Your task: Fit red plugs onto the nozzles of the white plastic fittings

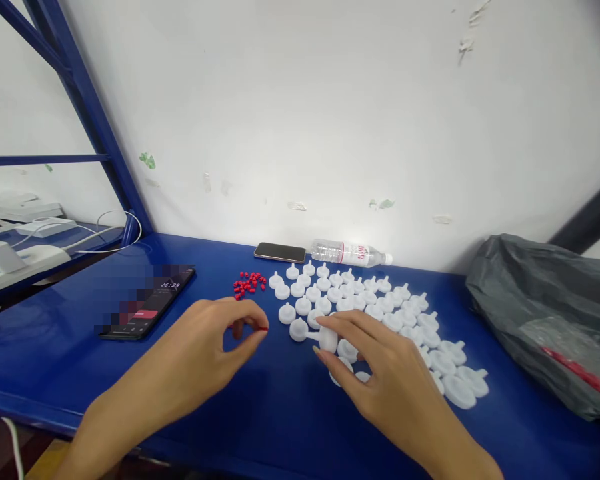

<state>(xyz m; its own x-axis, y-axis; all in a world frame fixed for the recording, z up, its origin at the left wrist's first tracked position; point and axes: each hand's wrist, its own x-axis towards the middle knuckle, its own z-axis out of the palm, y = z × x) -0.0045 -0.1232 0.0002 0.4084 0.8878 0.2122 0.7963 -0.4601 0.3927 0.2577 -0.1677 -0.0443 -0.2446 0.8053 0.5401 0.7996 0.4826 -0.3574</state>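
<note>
My left hand [213, 340] is closed in a pinch on a tiny red piece [263, 328], just in front of a scattered pile of small red pieces [249, 283]. To its right my right hand [380, 367] grips a white plastic part [327, 339] between thumb and fingers, its thin stem pointing left. Around and behind the right hand lie several similar white round parts with short stems [303, 307], spread on the blue table [280, 413]. My right hand hides some of them.
A lit phone [153, 303] lies at the left and another phone [280, 252] by the wall. Next to that rests a clear bottle [350, 253] on its side. A dark plastic bag [535, 313] bulges at the right. White boxes and cables [25, 240] are at the far left.
</note>
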